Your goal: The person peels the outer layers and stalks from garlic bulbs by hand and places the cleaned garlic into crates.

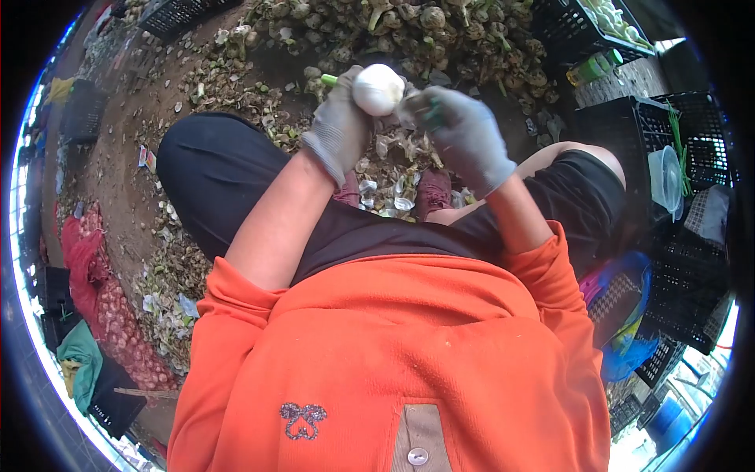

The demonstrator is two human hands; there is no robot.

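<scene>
My left hand (343, 122), in a grey work glove, is closed around a white garlic bulb (378, 90). A short green stem (329, 79) pokes out on the bulb's left side. Close to the bulb's right side is my right hand (465, 135), also gloved, its fingers curled shut and smeared by motion. A bit of green shows at those fingers; what they hold is not clear. Thin pale skin seems to hang between the right fingers and the bulb. Peeled skins (393, 149) litter the ground below, between two dark red shoes (433, 193).
A big heap of unpeeled garlic bulbs (432, 35) lies in front. At the upper right a black crate (554, 35) holds pale bulbs, near a green bottle (594, 68). Another black crate (641, 118) and a plastic tub (665, 181) stand right. Red net sacks (118, 315) lie left.
</scene>
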